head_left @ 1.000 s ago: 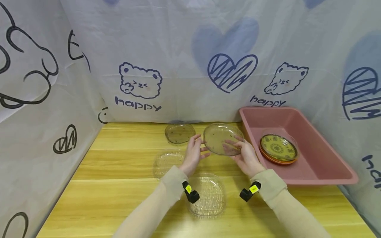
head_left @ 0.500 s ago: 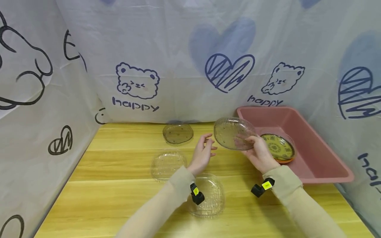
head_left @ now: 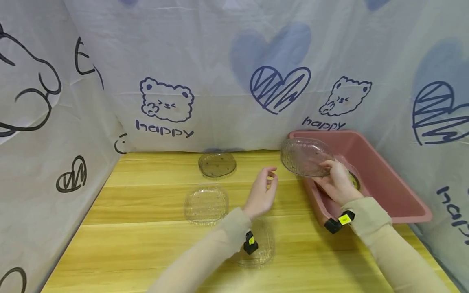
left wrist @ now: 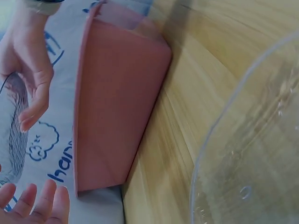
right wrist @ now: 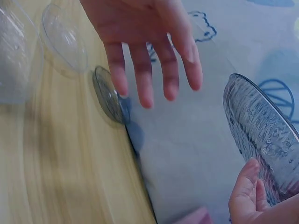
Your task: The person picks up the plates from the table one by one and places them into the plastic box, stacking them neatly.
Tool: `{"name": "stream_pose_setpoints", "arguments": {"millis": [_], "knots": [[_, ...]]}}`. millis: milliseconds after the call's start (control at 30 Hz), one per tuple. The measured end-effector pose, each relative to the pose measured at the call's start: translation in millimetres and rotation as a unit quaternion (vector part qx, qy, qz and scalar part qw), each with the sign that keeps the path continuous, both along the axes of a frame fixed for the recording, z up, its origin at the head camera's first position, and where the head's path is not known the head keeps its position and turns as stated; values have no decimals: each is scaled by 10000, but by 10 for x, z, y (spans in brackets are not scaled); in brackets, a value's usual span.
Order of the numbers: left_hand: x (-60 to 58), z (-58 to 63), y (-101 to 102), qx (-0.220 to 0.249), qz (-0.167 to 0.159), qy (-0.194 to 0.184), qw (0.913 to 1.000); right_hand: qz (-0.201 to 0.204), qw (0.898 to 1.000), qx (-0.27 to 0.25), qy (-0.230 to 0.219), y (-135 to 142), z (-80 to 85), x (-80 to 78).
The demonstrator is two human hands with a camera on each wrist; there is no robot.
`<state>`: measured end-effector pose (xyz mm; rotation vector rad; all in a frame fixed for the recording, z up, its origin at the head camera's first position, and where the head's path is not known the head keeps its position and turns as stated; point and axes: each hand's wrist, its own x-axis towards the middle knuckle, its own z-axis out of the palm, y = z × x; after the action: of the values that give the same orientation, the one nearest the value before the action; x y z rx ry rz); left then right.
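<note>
My right hand (head_left: pixel 338 181) pinches the right edge of a clear, ribbed plate (head_left: pixel 305 156) with rounded corners. The plate is tilted up and overlaps the left rim of the pink basin (head_left: pixel 316 203). In the right wrist view the thumb presses on the near face of this plate (right wrist: pixel 261 135). Left of it my left hand (head_left: pixel 261 193) hovers over the table, fingers loosely spread and holding nothing; the right wrist view shows its fingers apart. Inside the basin, a yellow and black patterned plate (head_left: pixel 353 181) is mostly hidden behind my right hand.
On the wooden table (head_left: pixel 146 244) lie a smoky dark dish (head_left: pixel 217 165) at the back and a clear dish (head_left: pixel 206 204) in front of it. Another clear dish (head_left: pixel 265 244) is partly covered by my left forearm. A printed cloth (head_left: pixel 220 118) hangs behind.
My right hand has carried the clear plate rightward and up to the basin's edge, tilting it. My left hand has come away from the plate's left side and shifted slightly right.
</note>
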<state>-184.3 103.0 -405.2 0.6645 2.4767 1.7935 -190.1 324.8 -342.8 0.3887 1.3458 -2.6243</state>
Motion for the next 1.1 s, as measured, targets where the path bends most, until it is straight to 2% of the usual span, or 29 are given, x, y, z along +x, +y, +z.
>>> {"name": "stream_pose_setpoints", "arguments": {"millis": [133, 267, 367, 467, 667, 800, 867, 967, 1100], "knots": [[35, 20, 102, -509, -157, 524, 9972, -133, 9999, -93, -48, 164, 37, -17], [78, 25, 230, -1190, -294, 1066, 9867, -188, 9995, 184, -147, 330, 56, -34], [110, 22, 333, -1736, -466, 1409, 9736, -175, 9986, 460, -197, 435, 60, -49], [138, 19, 430, -2186, -704, 1710, 9581, -251, 9984, 447, -226, 518, 58, -73], [196, 5, 628, -2767, -1055, 2286, 9274, -313, 9974, 612, -203, 694, 14, -85], [238, -6, 752, -3166, -1260, 2469, 9071, -161, 9979, 625, -34, 804, -21, -95], [251, -20, 792, -3322, -1324, 2479, 9004, -115, 9980, 616, -23, 858, -33, -110], [256, -53, 828, -3470, -1377, 2418, 8956, -62, 9981, 615, -80, 941, -50, -132], [244, -105, 838, -3570, -1425, 2318, 8936, -62, 9979, 596, -234, 1048, -82, -159]]}}
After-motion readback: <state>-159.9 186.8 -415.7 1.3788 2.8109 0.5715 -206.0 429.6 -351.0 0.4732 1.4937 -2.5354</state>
